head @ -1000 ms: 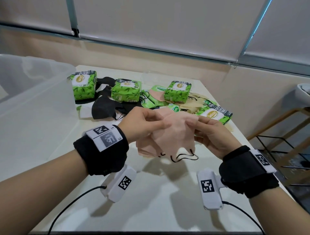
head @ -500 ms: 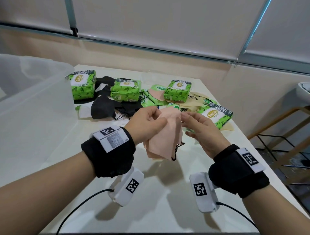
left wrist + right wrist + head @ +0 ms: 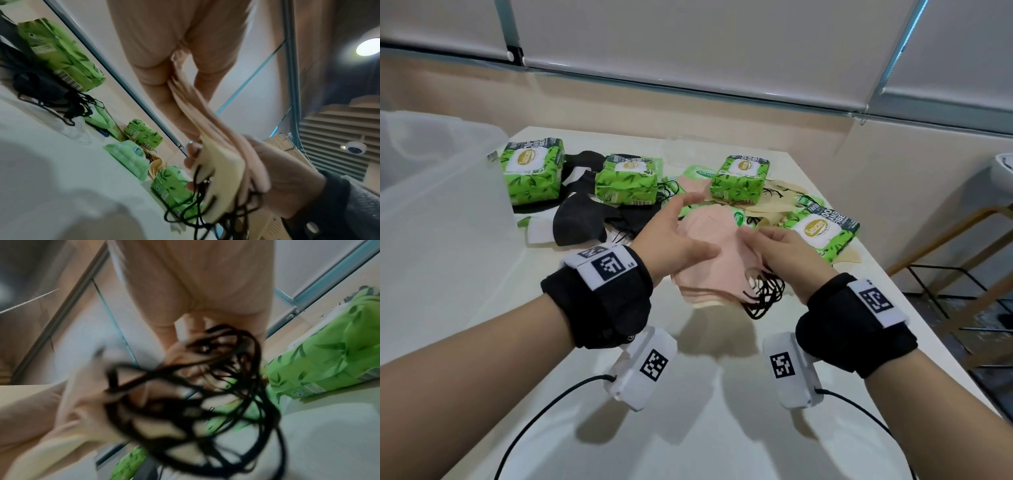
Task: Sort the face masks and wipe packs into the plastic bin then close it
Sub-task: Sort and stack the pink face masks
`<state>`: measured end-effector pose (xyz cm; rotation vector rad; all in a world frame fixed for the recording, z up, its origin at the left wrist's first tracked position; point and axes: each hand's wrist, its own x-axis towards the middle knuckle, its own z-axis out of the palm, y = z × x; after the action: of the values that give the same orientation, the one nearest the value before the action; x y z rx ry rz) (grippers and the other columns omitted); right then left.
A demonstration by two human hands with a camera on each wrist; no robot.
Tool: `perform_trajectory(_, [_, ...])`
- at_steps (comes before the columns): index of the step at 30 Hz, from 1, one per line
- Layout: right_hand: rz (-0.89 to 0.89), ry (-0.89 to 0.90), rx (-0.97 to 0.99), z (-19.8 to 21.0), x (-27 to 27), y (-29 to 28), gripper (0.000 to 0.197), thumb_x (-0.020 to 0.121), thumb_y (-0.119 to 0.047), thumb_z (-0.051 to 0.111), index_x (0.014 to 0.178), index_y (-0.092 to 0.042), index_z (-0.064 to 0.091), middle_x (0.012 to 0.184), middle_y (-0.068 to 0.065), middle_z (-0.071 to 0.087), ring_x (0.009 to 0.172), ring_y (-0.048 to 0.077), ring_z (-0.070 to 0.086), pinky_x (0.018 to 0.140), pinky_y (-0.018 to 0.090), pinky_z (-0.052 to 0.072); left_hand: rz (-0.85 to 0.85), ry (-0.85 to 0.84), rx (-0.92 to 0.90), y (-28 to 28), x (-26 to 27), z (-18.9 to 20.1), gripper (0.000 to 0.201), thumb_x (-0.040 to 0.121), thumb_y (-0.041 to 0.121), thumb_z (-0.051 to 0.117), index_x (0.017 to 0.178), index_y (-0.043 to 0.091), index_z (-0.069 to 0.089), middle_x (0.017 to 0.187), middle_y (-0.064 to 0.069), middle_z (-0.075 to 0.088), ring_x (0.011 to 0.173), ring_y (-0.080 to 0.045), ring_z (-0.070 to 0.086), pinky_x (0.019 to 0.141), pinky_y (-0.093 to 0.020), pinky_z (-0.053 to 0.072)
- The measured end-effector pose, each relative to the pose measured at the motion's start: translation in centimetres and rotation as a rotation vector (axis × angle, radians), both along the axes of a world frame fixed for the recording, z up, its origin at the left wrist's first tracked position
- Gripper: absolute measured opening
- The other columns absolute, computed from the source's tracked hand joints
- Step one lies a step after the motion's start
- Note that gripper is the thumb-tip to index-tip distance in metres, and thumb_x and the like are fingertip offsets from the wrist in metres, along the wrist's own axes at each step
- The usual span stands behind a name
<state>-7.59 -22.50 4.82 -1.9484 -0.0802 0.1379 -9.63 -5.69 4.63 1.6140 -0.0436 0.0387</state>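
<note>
A stack of pink face masks (image 3: pixel 717 250) with black ear loops (image 3: pixel 763 294) is held above the table between both hands. My left hand (image 3: pixel 674 236) pinches its left side, thumb on top and fingers stretched out beneath. My right hand (image 3: pixel 784 253) grips the right end; in the left wrist view its fingers (image 3: pixel 193 149) curl under the stack (image 3: pixel 222 146). The loops (image 3: pixel 205 378) dangle in front of the right wrist camera. Green wipe packs (image 3: pixel 532 171) (image 3: pixel 626 180) (image 3: pixel 739 176) (image 3: pixel 822 229) lie beyond the hands. The translucent plastic bin (image 3: pixel 431 192) stands at the left.
Black masks (image 3: pixel 582 219) lie between the left wipe packs, and beige masks (image 3: pixel 774 205) lie near the right ones. The white table (image 3: pixel 688 428) ends at its right edge beside a wooden and metal rack (image 3: pixel 962 274). A wall runs behind the table.
The pink masks hung folded and upright between the hands; now they lie flatter as a stack. Both hands moved forward, and the left fingers have straightened out.
</note>
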Motion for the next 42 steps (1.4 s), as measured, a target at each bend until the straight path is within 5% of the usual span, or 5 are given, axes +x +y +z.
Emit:
perform_trajectory(5, [-0.650,0.073,-0.388,-0.4,4.9,-4.4,0.072,0.082,-0.034,0.068,0.136,0.001,0.034,0.139,0.021,0.039,0.127,0.035,0.040,0.103,0.039,0.033,0.141,-0.059,0.000,0.9,2.4,0.2,0.066,0.065,-0.006,0.076,0.099,0.046,0.053,0.116,-0.009,0.059,0.097,-0.027,0.061,0.087,-0.044,0.053])
perform_trajectory(12, [-0.520,0.453,0.002,-8.8,13.2,-13.0,0.115,0.011,-0.050,0.091,0.117,-0.014,0.064,0.118,0.010,0.066,0.099,0.032,0.065,0.090,0.052,0.052,0.154,-0.010,-0.056,1.9,4.8,-0.4,0.055,0.071,-0.010,0.072,0.107,0.028,0.056,0.103,0.005,0.054,0.088,-0.020,0.059,0.080,-0.036,0.056])
perform_trajectory(21, [-0.480,0.535,0.245,-0.8,6.0,-5.7,0.024,0.089,-0.018,0.060,0.073,-0.005,0.049,0.061,0.012,0.056,0.025,0.016,0.052,0.024,0.022,0.039,0.183,-0.001,-0.158,3.3,5.7,-0.3,0.052,0.072,-0.013,0.069,0.109,0.020,0.055,0.117,-0.008,0.053,0.093,-0.020,0.059,0.072,-0.023,0.057])
perform_trajectory(27, [-0.456,0.469,0.358,1.3,5.4,-6.2,0.019,0.084,-0.014,0.067,0.102,-0.012,0.059,0.102,0.012,0.064,0.073,0.022,0.060,0.063,0.038,0.056,0.192,0.005,-0.165,3.3,5.9,-0.2,0.052,0.071,-0.013,0.070,0.109,0.019,0.055,0.111,-0.007,0.053,0.095,-0.022,0.059,0.068,-0.021,0.057])
perform_trajectory(42, [-0.303,0.341,0.704,4.9,7.6,0.2,0.011,0.086,-0.015,0.064,0.086,-0.008,0.055,0.102,0.009,0.057,0.078,0.024,0.059,0.044,0.032,0.056,0.210,-0.010,0.042,4.8,5.9,0.6,0.033,0.075,-0.015,0.064,0.071,0.015,0.053,0.069,0.000,0.049,0.041,-0.005,0.045,0.040,-0.013,0.037])
